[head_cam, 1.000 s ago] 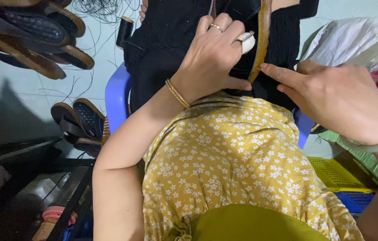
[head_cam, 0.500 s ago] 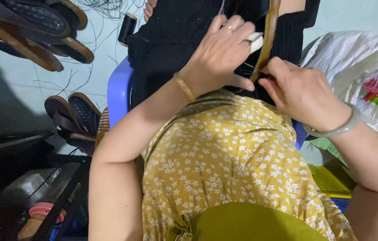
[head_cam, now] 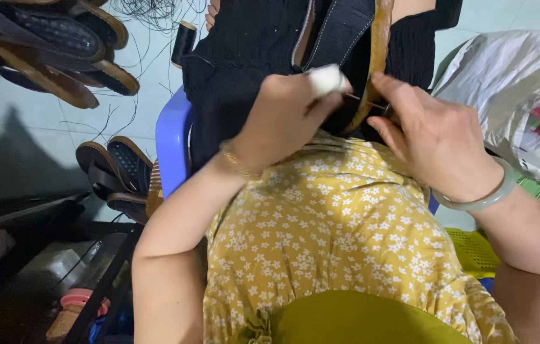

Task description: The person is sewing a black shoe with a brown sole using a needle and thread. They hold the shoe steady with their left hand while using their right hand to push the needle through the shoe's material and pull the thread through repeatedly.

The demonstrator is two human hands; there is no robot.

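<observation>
Now: two hands on one sandal [head_cam: 352, 38]; left hand [head_cam: 282, 118] grips sole, right hand [head_cam: 432, 137] pinches needle [head_cam: 365, 100].

The one camera sits on my head and looks steeply down over my yellow floral dress [head_cam: 340, 236] to my lap. It is close in: my left hand [head_cam: 286, 114] and right hand [head_cam: 435, 137] fill the upper middle, with the floor and stacked sandals [head_cam: 47, 57] at the left edge.
</observation>
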